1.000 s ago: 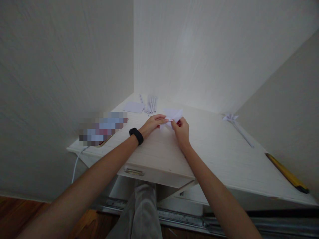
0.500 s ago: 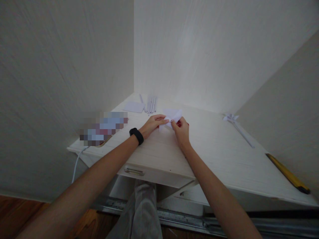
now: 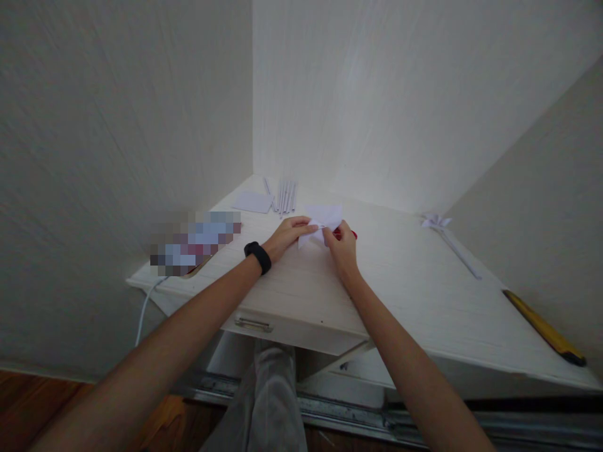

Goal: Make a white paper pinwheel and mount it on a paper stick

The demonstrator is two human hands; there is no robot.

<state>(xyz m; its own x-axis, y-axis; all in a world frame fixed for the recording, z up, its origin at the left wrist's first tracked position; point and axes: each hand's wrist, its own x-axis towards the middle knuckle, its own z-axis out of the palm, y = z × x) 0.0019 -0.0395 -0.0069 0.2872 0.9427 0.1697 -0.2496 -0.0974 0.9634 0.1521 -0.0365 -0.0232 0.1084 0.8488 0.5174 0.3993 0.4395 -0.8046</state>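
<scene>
A small white sheet of paper [image 3: 330,215] is held above the middle of the white tabletop. My left hand [image 3: 288,236] grips its left side, with the thumb lying across the paper. At the paper's right edge, my right hand [image 3: 343,246] is closed around a small red-handled tool [image 3: 354,235]. Fingers cover most of that tool, so its exact kind is unclear; a thin, dark-edged part shows on the paper between the two hands. A black band [image 3: 258,257] circles my left wrist.
Several rolled paper sticks [image 3: 287,197] and a flat stack of paper [image 3: 252,202] lie at the back left. A blurred-out device [image 3: 207,235] with a white cable [image 3: 145,307] is at left. To the right are a paper pinwheel [image 3: 437,221] on a stick and a yellow cutter [image 3: 541,325].
The paper has flattened and shifted slightly left between my hands. My right fingers have moved a little, and less red shows between them. The things on the tabletop stay put.
</scene>
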